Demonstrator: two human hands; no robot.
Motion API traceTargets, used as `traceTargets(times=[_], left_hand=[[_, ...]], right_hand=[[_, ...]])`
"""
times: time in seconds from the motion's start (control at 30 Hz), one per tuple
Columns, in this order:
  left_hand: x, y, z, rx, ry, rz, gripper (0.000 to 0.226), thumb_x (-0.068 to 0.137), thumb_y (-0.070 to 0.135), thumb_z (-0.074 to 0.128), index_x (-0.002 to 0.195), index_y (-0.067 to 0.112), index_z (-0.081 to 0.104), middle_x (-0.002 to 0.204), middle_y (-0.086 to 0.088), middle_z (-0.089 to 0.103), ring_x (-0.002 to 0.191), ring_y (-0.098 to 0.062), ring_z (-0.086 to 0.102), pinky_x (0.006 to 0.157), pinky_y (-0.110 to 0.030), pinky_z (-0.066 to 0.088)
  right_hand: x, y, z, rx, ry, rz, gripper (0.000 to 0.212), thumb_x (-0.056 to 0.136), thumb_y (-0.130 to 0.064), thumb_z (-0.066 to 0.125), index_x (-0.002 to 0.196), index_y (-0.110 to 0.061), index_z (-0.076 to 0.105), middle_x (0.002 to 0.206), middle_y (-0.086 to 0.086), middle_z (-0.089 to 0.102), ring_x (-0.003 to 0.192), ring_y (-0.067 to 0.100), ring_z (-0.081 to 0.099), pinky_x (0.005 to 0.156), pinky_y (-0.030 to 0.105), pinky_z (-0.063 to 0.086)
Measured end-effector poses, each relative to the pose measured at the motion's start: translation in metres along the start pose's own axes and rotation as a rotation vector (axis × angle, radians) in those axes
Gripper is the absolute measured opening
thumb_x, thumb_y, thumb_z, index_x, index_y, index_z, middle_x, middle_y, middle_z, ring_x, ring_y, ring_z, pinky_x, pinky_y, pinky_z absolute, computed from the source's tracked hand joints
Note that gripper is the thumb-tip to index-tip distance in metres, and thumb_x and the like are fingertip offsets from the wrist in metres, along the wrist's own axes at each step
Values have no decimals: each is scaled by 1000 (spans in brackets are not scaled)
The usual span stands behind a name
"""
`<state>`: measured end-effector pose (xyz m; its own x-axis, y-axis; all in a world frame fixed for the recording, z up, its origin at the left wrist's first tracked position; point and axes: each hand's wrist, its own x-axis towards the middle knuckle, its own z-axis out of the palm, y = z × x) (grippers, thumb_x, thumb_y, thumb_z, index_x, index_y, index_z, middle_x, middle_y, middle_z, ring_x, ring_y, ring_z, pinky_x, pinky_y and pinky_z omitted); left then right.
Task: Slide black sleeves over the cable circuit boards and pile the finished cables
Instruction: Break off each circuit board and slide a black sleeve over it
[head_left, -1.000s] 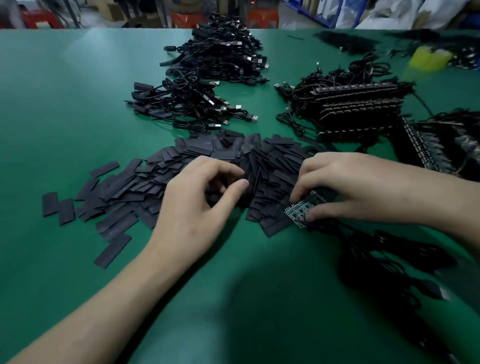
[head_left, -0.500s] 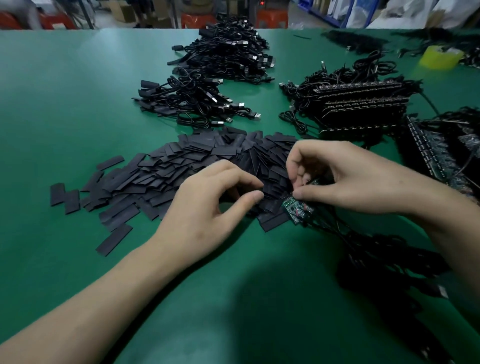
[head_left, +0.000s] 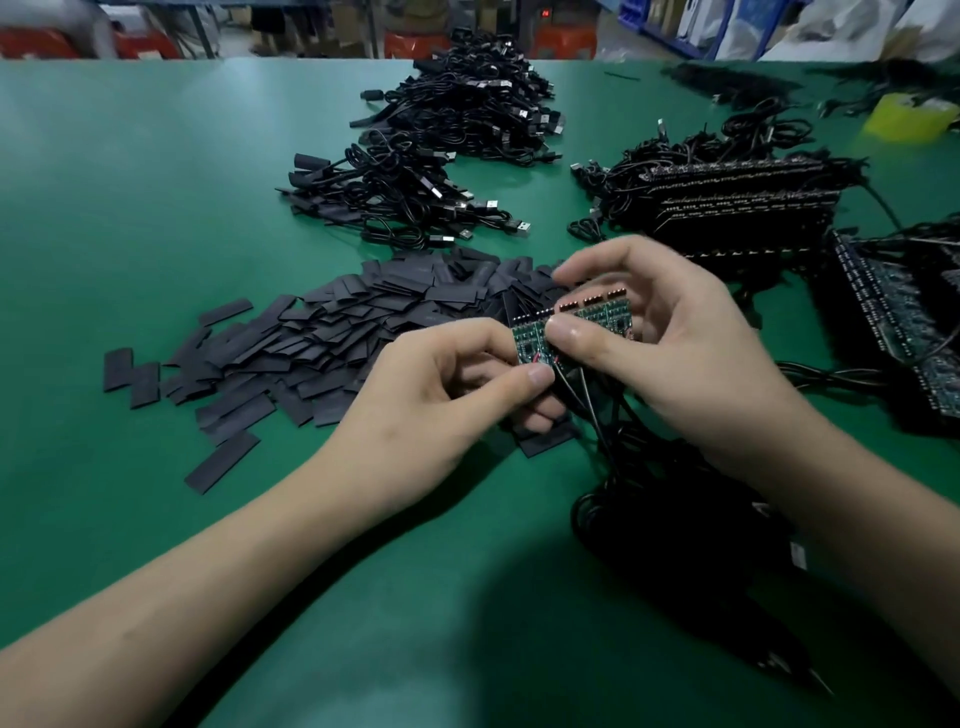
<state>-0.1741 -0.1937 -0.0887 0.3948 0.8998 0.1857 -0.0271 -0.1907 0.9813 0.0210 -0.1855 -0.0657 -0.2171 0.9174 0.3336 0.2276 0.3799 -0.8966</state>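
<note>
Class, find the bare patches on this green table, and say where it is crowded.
Bare: the far-left stretch beside the sleeves and cable piles; the near strip between left arm and cable coil. Crowded: the right, with board stacks.

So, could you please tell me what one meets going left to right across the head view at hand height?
Loose black sleeves → left hand → held circuit boards → right hand → lined-up boards with cables.

No readable text. Red digits on far display blurred; circuit boards markings too small to read.
</note>
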Motion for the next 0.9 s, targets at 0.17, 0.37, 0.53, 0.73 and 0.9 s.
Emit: traceTargets(times=[0.17,0.37,0.53,0.73,0.9], left_hand=[[0,3,3,-145,-36,-29,17,91,11,62,98,-4,60,85,-16,78,76,-20,76,71,-18,56],[0,2,5,-113,-61,-48,26,91,21,58,102,-2,53,86,-8,77,78,-19,76,65,-26,56],[-2,3,7,-133,-114,3,16,97,19,52,107,8,57,81,0,71,75,-15,68,69,-28,57],[-4,3,4,-182,-135,-22,26,94,18,55,117,5,54,79,-5,64,64,-18,64,73,-32,55],[-4,6,6,-274,-117,-13,27,92,11,57,118,9,56,67,7,47,55,-9,45,55,-29,55]], right_hand=[[-4,1,-1,81,-27,75,8,89,-20,78,87,-15,72,68,1,69,56,13,60,55,26,52],[-7,-2,4,75,50,26,9,89,-19,77,86,-12,72,71,3,74,57,10,67,53,22,52],[-8,-2,5,209,42,103,15,86,-22,74,87,-8,69,64,10,72,51,17,68,45,22,51],[-8,0,0,369,-3,225,21,81,-28,70,89,-10,73,67,7,72,52,13,67,44,21,53],[-5,-1,-6,453,-8,310,26,81,-28,70,95,-7,72,65,1,67,48,7,60,38,18,47]])
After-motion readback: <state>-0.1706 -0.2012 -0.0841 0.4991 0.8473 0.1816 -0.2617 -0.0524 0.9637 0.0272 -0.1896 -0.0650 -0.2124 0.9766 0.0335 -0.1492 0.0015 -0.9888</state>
